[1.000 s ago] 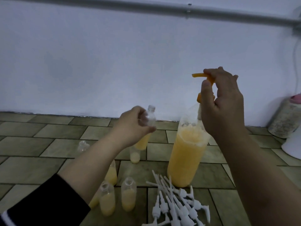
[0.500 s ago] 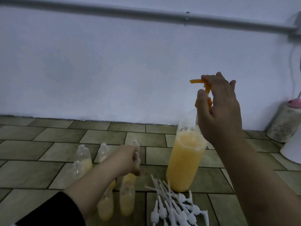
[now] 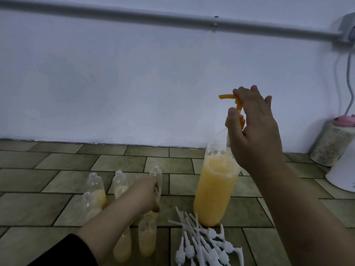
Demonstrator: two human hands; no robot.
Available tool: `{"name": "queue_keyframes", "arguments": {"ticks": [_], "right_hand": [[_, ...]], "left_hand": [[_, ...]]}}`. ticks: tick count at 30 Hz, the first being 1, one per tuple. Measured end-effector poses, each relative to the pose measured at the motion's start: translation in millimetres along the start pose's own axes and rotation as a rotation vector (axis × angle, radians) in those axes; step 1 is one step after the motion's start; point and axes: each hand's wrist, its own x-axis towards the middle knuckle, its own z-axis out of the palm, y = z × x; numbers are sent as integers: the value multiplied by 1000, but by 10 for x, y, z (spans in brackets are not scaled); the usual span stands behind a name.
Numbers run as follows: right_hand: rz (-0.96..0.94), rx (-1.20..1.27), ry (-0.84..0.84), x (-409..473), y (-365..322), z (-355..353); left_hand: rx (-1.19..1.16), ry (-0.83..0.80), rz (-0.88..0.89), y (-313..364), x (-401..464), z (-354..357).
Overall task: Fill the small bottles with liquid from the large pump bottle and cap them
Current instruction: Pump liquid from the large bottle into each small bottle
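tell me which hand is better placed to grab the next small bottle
Left. The left hand is down among the small bottles on the floor, while the right hand is up at the orange pump of the big bottle.

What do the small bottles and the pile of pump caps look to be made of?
Small bottles: clear, glossy plastic, probably; the yellow liquid shows through the walls. Pump caps: white opaque plastic with a matte look, thin dip tubes attached.

A plain indoor room: tiled floor [image 3: 48, 181], white wall [image 3: 134, 83], exposed conduit [image 3: 153, 16].
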Motion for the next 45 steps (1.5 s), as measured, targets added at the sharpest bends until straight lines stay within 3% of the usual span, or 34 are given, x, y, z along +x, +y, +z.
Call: {"name": "queue_keyframes", "arguments": {"ticks": [10, 19, 30, 37, 45], "right_hand": [[-3, 7, 0, 10, 9, 8], [-6, 6, 18, 10, 14, 30], [-16, 7, 26, 26, 31, 52], [-21, 14, 35, 26, 44, 69], [-17, 34, 36, 23, 38, 77]], "left_hand": [[-80, 93, 51, -86, 4, -51], [-332, 451, -17, 8, 167, -246], [-375, 76, -57, 191, 441, -272], [-123, 6, -97, 160, 567, -266], [-83, 46, -131, 53, 692, -150]]}}
